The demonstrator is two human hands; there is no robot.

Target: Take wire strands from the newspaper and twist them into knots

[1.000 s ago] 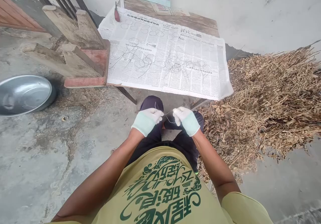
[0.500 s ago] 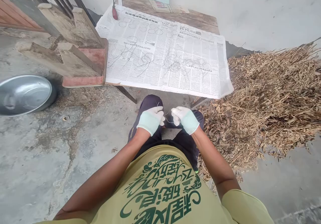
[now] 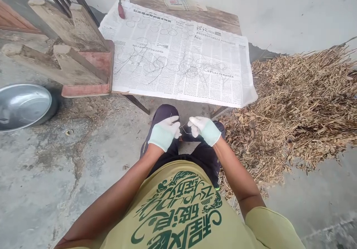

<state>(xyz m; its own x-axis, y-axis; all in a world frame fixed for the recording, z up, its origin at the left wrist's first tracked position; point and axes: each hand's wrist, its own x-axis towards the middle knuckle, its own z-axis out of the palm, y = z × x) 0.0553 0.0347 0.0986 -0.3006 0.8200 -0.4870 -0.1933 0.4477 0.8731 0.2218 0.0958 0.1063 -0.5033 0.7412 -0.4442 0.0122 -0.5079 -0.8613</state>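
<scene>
A thin wire (image 3: 187, 133), bent into a loop, spans the small gap between my two gloved hands above my knees. My left hand (image 3: 170, 127), in a white glove with a pale green cuff, pinches one side of it, and a short end sticks up past the fingers. On the other side my right hand (image 3: 196, 126), gloved alike, has its fingertips closed on the wire. Beyond them, newspaper (image 3: 173, 85) covers most of a wooden table. Several wire rings and tangled wire pieces (image 3: 156, 64) lie on the paper.
A red-handled pointed tool (image 3: 121, 10) lies at the newspaper's far left corner. Left of the table stands a wooden frame (image 3: 83, 66), with a metal basin (image 3: 25, 107) on the concrete floor. Dry straw (image 3: 301, 111) is heaped at the right, against the wall.
The view has shifted slightly, so the table and basin appear a little further left. Both hands keep their pinch on the wire, with only slight finger movement.
</scene>
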